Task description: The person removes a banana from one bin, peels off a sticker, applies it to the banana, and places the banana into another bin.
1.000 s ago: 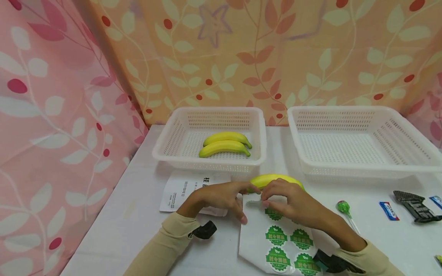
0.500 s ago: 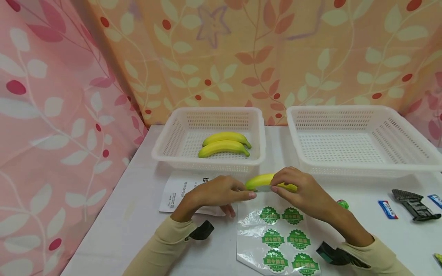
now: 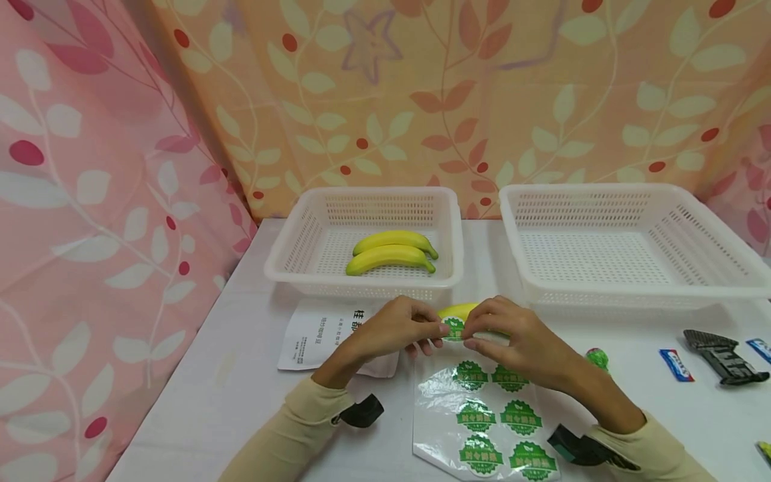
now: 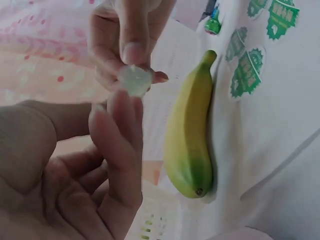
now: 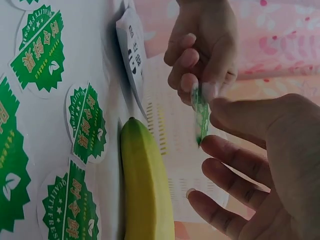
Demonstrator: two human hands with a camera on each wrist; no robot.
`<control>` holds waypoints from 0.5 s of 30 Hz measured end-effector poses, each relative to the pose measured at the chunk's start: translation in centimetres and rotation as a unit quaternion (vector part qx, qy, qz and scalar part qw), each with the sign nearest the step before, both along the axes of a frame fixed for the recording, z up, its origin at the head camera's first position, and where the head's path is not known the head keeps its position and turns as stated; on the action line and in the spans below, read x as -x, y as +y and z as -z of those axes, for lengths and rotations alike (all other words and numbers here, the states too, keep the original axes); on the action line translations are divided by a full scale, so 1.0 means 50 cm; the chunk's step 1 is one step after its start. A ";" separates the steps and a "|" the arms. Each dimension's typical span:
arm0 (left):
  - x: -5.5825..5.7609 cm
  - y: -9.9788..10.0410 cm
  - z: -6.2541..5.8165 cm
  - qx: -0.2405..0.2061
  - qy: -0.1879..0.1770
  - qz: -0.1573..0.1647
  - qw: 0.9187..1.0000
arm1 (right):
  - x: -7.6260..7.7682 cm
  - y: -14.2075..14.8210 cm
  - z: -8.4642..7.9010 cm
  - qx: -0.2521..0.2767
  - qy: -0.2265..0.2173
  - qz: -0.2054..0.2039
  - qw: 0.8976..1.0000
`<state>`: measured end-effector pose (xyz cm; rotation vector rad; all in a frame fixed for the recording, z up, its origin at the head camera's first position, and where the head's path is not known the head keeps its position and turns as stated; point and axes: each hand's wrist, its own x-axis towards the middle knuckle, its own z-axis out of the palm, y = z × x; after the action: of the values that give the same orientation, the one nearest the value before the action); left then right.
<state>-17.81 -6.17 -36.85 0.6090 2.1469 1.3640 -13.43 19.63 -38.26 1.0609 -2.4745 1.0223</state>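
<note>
A round green sticker [image 3: 453,328] is held up between both hands. My left hand [image 3: 394,335] pinches its left edge with thumb and fingertips, and my right hand [image 3: 508,338] pinches the opposite edge. The pale back of the sticker [image 4: 135,80] faces the left wrist camera. Just behind the hands a yellow banana [image 3: 456,310] lies on the table, partly covered by the fingers in the head view. Its full length shows in the left wrist view, green at both ends. Below the hands lies a glossy sheet [image 3: 436,428] with several more green stickers [image 3: 476,416].
Two more bananas [image 3: 391,258] lie in the left white basket [image 3: 274,268]. The right basket [image 3: 638,294] stands beside it. A white printed pouch [image 3: 307,338] lies left of the hands. To the right are a lollipop [image 3: 597,359], a blue-white packet [image 3: 676,365] and a black wrapper [image 3: 725,358].
Earlier the right hand lifted the sticker off the sheet and brought it toward the banana. Now the left hand has joined it, and the sticker's printed face is turned toward the head camera.
</note>
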 end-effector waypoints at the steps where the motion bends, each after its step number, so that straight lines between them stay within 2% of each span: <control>1: 0.000 0.002 0.002 -0.001 0.012 -0.006 1.000 | 0.000 0.001 -0.001 -0.003 -0.015 0.013 1.000; 5: -0.003 0.010 0.008 0.004 0.065 -0.013 0.998 | -0.001 0.003 -0.005 -0.011 -0.087 0.087 0.992; 8: -0.007 0.016 0.009 0.008 0.097 -0.005 0.995 | 0.003 0.005 -0.006 -0.006 -0.141 0.115 0.983; 11: -0.009 0.022 0.011 0.019 0.131 -0.010 0.991 | 0.010 0.011 -0.005 0.007 -0.168 0.122 0.978; 15: -0.010 0.029 0.016 0.046 0.188 -0.024 0.981 | 0.018 0.025 -0.002 0.020 -0.191 0.166 0.967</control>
<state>-17.29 -4.73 -37.66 0.8388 2.5215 1.2415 -14.32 20.87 -38.15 0.4379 -2.7844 1.2514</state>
